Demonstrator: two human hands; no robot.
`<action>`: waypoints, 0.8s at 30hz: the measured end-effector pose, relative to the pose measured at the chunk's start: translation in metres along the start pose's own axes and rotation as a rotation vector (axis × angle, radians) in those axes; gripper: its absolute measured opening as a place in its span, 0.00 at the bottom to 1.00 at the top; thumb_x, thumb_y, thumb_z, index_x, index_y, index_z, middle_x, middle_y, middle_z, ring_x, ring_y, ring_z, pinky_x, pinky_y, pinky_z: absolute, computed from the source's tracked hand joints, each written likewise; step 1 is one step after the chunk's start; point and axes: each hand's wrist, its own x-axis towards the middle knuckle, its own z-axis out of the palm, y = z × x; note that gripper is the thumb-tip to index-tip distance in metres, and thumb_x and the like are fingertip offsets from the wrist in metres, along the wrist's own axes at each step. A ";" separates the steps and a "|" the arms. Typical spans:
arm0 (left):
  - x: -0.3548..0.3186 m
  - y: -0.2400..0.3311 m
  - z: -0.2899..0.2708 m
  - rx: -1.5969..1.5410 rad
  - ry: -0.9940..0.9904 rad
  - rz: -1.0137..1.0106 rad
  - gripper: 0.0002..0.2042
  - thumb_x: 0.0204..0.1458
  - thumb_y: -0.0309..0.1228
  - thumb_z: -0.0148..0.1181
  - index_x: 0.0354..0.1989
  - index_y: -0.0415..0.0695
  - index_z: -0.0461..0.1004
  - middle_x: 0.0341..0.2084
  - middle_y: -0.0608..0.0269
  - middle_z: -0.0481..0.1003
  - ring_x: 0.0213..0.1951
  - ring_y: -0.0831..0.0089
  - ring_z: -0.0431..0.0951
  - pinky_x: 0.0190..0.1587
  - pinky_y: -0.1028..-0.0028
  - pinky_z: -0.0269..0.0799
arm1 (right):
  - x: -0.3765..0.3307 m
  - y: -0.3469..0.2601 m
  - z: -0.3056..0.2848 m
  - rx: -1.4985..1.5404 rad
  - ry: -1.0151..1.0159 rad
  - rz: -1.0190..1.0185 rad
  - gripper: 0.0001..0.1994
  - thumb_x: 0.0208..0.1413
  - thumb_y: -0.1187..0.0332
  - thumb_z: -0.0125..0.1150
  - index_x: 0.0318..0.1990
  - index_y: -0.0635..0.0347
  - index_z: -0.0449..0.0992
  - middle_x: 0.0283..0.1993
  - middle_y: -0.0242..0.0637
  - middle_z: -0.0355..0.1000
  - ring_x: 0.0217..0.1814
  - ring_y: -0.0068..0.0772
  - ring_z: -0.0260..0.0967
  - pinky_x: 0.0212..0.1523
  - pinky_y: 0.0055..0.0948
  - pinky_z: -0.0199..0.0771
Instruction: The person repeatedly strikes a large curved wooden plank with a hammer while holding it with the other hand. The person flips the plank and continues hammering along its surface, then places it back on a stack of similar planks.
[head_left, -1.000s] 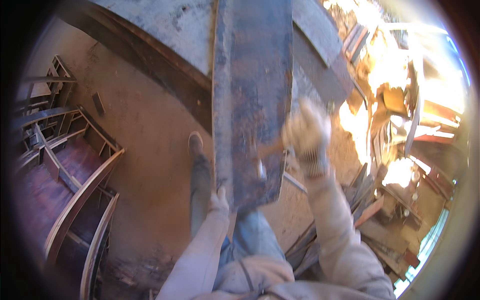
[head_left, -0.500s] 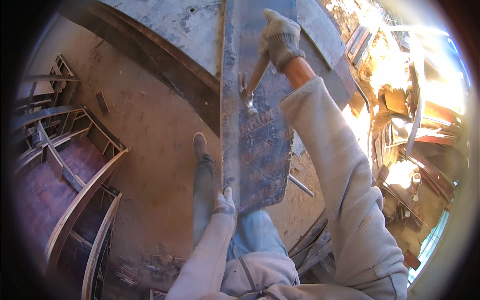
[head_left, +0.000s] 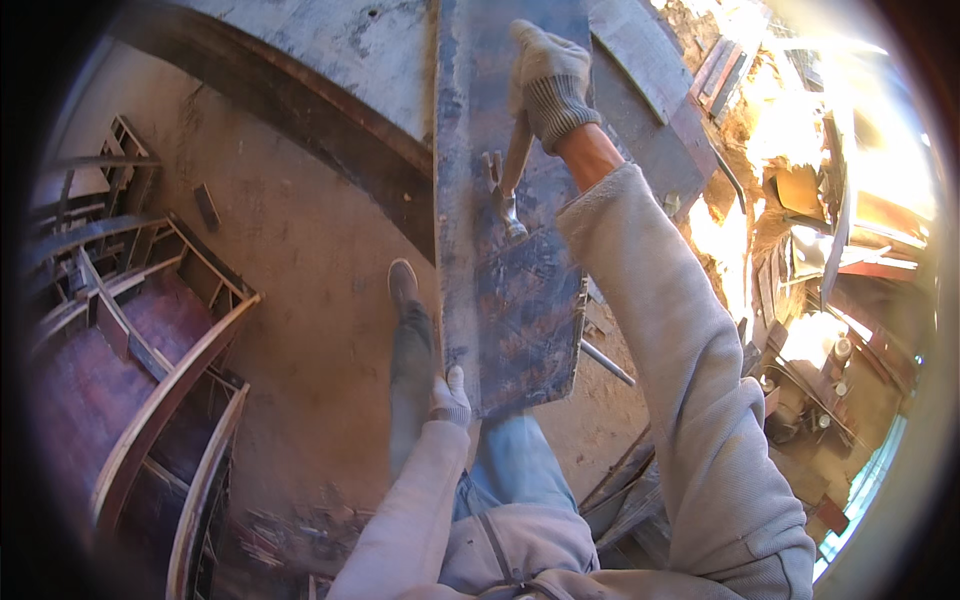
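Harsh sun at right, shade at left, heavy fisheye bend.
Glare burns out the debris pile (head_left: 790, 150) at far right; the dirt floor (head_left: 300, 280) lies in soft reddish shade. A dark vignette rings the rim, straight edges curve, and the near sleeves blur slightly.

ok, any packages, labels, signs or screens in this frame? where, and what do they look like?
None that I can make out.
What is there: a long dark blue-grey panel, held at its near end by the gloved left hand.
The gloved right hand holds a hammer against it.
The bright clutter at right is too washed out to tell.
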 end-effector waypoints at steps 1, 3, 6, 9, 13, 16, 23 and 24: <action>0.000 0.001 -0.001 0.006 -0.065 -0.034 0.34 0.68 0.58 0.49 0.66 0.37 0.69 0.55 0.34 0.78 0.60 0.38 0.76 0.60 0.53 0.72 | -0.019 0.005 -0.008 0.045 -0.010 0.018 0.17 0.62 0.60 0.60 0.23 0.62 0.75 0.20 0.33 0.66 0.22 0.29 0.66 0.28 0.35 0.71; 0.004 0.006 -0.001 0.025 -0.036 -0.032 0.34 0.69 0.58 0.49 0.67 0.37 0.68 0.56 0.34 0.77 0.61 0.38 0.76 0.61 0.54 0.71 | -0.097 0.012 -0.034 -0.100 -0.030 0.054 0.15 0.63 0.65 0.58 0.24 0.64 0.76 0.21 0.37 0.68 0.22 0.32 0.67 0.32 0.37 0.74; 0.012 0.013 0.005 -0.078 0.179 0.075 0.35 0.69 0.57 0.48 0.69 0.36 0.66 0.61 0.34 0.74 0.64 0.40 0.72 0.66 0.56 0.67 | -0.227 0.049 -0.086 -0.348 -0.004 0.094 0.14 0.65 0.73 0.55 0.26 0.68 0.76 0.22 0.43 0.71 0.23 0.38 0.70 0.38 0.41 0.77; 0.013 0.014 0.002 0.019 -0.085 -0.191 0.36 0.69 0.57 0.48 0.70 0.35 0.66 0.63 0.32 0.71 0.66 0.41 0.70 0.69 0.56 0.64 | -0.256 0.095 -0.145 -0.314 0.086 0.297 0.13 0.66 0.76 0.54 0.27 0.70 0.77 0.22 0.45 0.72 0.22 0.39 0.70 0.37 0.41 0.77; 0.000 0.010 -0.002 0.029 0.069 0.054 0.33 0.69 0.60 0.46 0.63 0.39 0.71 0.52 0.32 0.78 0.58 0.35 0.76 0.60 0.51 0.71 | -0.146 0.068 -0.108 0.370 -0.096 0.277 0.13 0.68 0.67 0.59 0.31 0.67 0.79 0.19 0.35 0.68 0.16 0.30 0.65 0.21 0.33 0.66; -0.004 0.011 -0.008 0.046 0.000 0.018 0.32 0.69 0.59 0.46 0.60 0.39 0.72 0.50 0.32 0.79 0.56 0.34 0.77 0.57 0.49 0.72 | -0.060 0.004 -0.004 0.079 -0.077 0.193 0.14 0.68 0.63 0.63 0.32 0.65 0.79 0.16 0.30 0.64 0.11 0.27 0.61 0.12 0.30 0.60; 0.003 0.014 -0.013 0.002 -0.088 0.041 0.33 0.69 0.58 0.46 0.63 0.37 0.71 0.54 0.30 0.76 0.58 0.35 0.75 0.60 0.50 0.71 | 0.041 0.021 0.096 -0.238 -0.197 0.022 0.19 0.62 0.55 0.66 0.43 0.67 0.86 0.27 0.34 0.75 0.30 0.30 0.69 0.35 0.36 0.73; 0.002 0.014 -0.013 -0.010 -0.086 0.028 0.32 0.69 0.58 0.47 0.62 0.38 0.71 0.56 0.31 0.76 0.59 0.36 0.75 0.61 0.51 0.70 | 0.056 0.027 0.102 -0.273 -0.189 0.045 0.19 0.62 0.55 0.66 0.40 0.67 0.85 0.27 0.33 0.74 0.29 0.29 0.68 0.33 0.38 0.71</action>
